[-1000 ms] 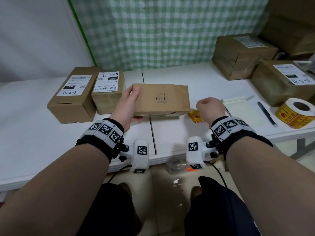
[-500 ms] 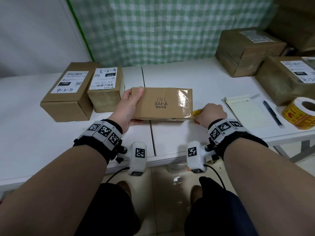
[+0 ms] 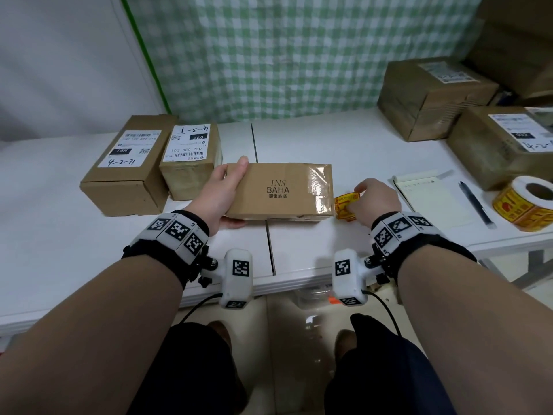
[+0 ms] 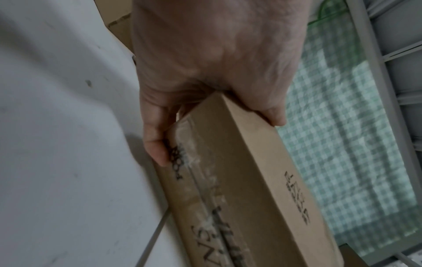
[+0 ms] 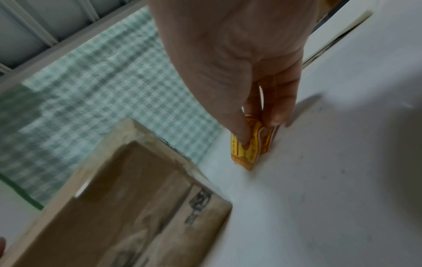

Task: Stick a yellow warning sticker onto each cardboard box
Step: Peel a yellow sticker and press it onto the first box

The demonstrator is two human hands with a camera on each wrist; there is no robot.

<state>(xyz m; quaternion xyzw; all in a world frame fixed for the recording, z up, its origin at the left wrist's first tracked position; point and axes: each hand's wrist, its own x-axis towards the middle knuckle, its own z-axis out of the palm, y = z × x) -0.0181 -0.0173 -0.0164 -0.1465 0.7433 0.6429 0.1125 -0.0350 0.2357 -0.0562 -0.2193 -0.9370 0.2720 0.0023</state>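
A flat brown cardboard box printed "INS BAHA" lies in the middle of the white table. My left hand grips its left end, thumb under and fingers over the top. Just right of the box, my right hand pinches a yellow and red warning sticker that stands on the tabletop; in the right wrist view the fingers fold the sticker between them. A roll of the same yellow stickers sits at the right edge.
Two labelled cardboard boxes stand side by side at the left. Two larger boxes stand at the back right. A notepad and a black pen lie between my right hand and the roll.
The box has tipped so its printed top faces up and shifted slightly nearer. My right hand drew the sticker back out from beside the box's right end.
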